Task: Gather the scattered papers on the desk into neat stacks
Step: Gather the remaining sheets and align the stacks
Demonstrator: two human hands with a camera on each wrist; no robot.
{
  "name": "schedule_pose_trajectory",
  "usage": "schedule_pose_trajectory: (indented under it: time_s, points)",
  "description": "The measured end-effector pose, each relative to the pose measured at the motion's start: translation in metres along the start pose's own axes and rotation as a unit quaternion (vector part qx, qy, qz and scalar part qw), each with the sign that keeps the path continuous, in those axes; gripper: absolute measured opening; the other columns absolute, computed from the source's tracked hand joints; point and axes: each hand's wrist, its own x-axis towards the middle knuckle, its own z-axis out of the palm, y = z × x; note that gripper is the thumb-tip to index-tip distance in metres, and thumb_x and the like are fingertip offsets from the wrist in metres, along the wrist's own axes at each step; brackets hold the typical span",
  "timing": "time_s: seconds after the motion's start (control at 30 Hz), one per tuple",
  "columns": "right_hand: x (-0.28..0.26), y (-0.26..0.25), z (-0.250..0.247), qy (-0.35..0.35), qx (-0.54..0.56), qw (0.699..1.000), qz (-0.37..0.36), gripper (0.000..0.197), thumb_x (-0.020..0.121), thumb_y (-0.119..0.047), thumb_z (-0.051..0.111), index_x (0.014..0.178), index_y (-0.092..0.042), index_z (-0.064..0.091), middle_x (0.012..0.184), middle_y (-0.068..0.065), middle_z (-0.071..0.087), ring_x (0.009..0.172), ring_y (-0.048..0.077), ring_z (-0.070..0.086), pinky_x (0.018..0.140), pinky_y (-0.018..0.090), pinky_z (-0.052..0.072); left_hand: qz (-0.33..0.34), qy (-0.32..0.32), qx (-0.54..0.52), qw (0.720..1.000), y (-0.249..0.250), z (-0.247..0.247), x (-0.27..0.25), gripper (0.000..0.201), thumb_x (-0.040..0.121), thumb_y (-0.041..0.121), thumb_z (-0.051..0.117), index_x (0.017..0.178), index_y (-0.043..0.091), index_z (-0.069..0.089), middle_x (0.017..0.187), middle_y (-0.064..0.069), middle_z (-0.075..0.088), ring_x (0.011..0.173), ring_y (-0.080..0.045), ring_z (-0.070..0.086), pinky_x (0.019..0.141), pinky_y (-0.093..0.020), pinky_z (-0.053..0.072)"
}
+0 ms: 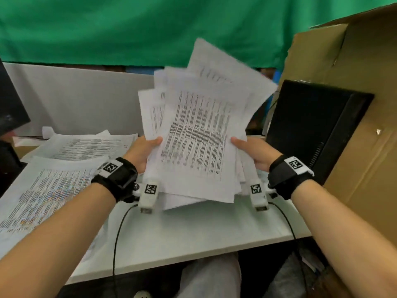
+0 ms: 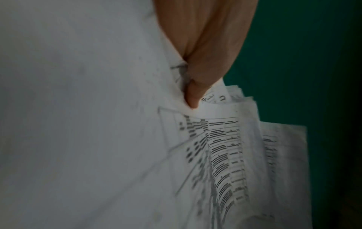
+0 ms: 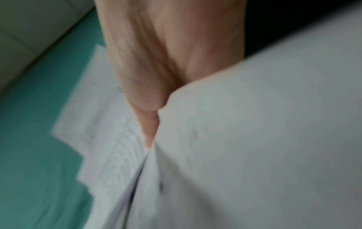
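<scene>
A fanned bundle of papers (image 1: 199, 134) is standing at frame centre above the desk (image 1: 193, 231), the left hand (image 1: 142, 152) and right hand (image 1: 253, 154) clamping its sides. More printed sheets (image 1: 64, 166) are lying at left.

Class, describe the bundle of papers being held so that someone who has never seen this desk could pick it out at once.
Start at the white desk before the green curtain. Above its middle, the left hand and right hand grip a fanned, uneven bundle of printed sheets. Unlike the papers lying flat at the left, it is raised upright.
</scene>
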Motion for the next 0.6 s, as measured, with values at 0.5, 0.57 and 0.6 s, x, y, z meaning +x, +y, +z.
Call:
schedule_pose_trajectory:
  time_s: [0.5,0.57,0.6]
  points:
    - [-0.009,-0.051,-0.013,0.332,-0.100,0.908,-0.234,0.027,0.102,-0.025,0.042,0.098,-0.008,0.063,0.098,0.008,0.067,0.093,0.020,0.064,0.084,0.038,0.054,-0.126,0.004,0.135,0.983,-0.108,-0.029,0.013,0.049,0.090,-0.014,0.043,0.134,0.006,0.049,0.130,-0.020,0.057,0.116,-0.037,0.056,0.103,-0.058,0.040]
    - [0.000,-0.046,-0.021,0.310,0.017,0.934,-0.179,0.021,0.102,-0.020,0.044,0.101,-0.012,0.063,0.100,0.003,0.069,0.095,0.018,0.066,0.082,0.032,0.057,-0.155,0.026,0.128,0.979,-0.106,-0.027,0.009,0.045,0.090,-0.011,0.041,0.133,0.002,0.049,0.128,-0.022,0.058,0.117,-0.040,0.055,0.104,-0.056,0.040]
    - [0.005,-0.037,-0.023,0.285,0.043,0.949,-0.127,0.021,0.101,-0.018,0.046,0.105,-0.009,0.065,0.105,0.006,0.070,0.099,0.021,0.068,0.085,0.035,0.058,-0.167,0.037,0.123,0.978,-0.105,-0.025,0.007,0.044,0.091,-0.010,0.040,0.133,-0.001,0.049,0.128,-0.023,0.058,0.118,-0.041,0.055,0.104,-0.055,0.039]
